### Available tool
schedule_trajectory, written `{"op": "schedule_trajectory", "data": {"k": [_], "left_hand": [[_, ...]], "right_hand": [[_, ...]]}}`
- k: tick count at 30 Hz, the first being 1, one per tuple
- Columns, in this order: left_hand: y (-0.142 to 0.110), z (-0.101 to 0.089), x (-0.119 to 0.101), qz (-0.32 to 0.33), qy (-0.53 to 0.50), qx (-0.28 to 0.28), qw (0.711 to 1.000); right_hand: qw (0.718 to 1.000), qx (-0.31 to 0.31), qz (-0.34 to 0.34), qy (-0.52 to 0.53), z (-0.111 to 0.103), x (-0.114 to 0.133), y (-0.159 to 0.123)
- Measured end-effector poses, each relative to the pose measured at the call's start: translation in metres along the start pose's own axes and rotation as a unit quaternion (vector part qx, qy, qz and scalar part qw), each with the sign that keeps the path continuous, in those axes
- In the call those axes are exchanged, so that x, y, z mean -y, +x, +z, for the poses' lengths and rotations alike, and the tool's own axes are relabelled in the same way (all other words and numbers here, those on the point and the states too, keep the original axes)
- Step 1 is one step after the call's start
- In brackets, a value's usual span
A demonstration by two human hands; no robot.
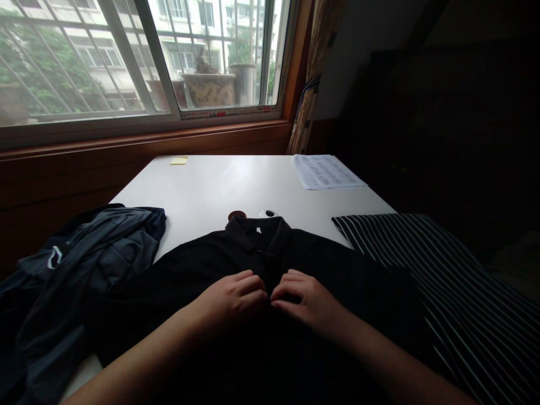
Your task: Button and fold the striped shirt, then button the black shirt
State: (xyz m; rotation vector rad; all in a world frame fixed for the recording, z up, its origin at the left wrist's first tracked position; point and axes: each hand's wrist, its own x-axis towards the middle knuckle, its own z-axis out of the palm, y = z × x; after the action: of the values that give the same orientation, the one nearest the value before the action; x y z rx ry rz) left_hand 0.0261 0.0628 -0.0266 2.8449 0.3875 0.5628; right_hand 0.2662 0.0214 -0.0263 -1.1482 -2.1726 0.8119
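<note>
A black polo shirt (316,250) lies spread out on the white table, its collar at the far end and a small white label inside the neck. My left hand (240,295) has its fingers curled at the front placket, just below the neck opening. Facing it, my right hand (304,297) pinches with thumb and fingers at the same placket. The fingertips of both hands nearly meet over the dark cloth. What exactly lies between them is too dark to make out, though it appears to be the shirt's front.
Dark grey-blue clothing (126,236) lies heaped on the left. A black-and-white striped cloth (405,242) covers the right side. Beyond the collar are a brown round object (237,214) and a white round one (268,214). Printed sheets (327,171) and yellow notes (179,161) rest on the white table (202,191).
</note>
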Motion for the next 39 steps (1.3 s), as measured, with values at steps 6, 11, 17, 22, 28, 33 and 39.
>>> {"op": "schedule_trajectory", "data": {"k": [6,11,17,22,28,33,39], "left_hand": [[0.0,-0.002,-0.002,-0.023,-0.018,-0.003,1.0],[0.0,-0.003,-0.002,-0.021,-0.019,0.004,1.0],[0.001,-0.005,-0.001,-0.008,-0.016,0.009,1.0],[-0.001,-0.005,-0.001,-0.004,-0.008,0.017,1.0],[-0.001,-0.003,0.0,0.012,0.012,0.008,1.0],[0.001,-0.006,-0.001,0.028,0.035,0.003,0.999],[0.001,-0.006,-0.002,0.036,0.048,0.006,0.998]], "right_hand": [[1.0,-0.003,0.011,0.004,0.0,0.002,0.0],[1.0,0.001,0.019,0.013,-0.001,0.004,0.001],[1.0,0.005,0.025,0.014,-0.001,0.003,0.0],[0.999,0.01,0.03,0.015,-0.002,0.004,0.001],[0.999,0.014,0.041,0.017,-0.003,0.007,0.003],[0.998,0.022,0.053,0.021,-0.004,0.009,0.002],[0.997,0.028,0.059,0.027,-0.006,0.012,0.003]]}}
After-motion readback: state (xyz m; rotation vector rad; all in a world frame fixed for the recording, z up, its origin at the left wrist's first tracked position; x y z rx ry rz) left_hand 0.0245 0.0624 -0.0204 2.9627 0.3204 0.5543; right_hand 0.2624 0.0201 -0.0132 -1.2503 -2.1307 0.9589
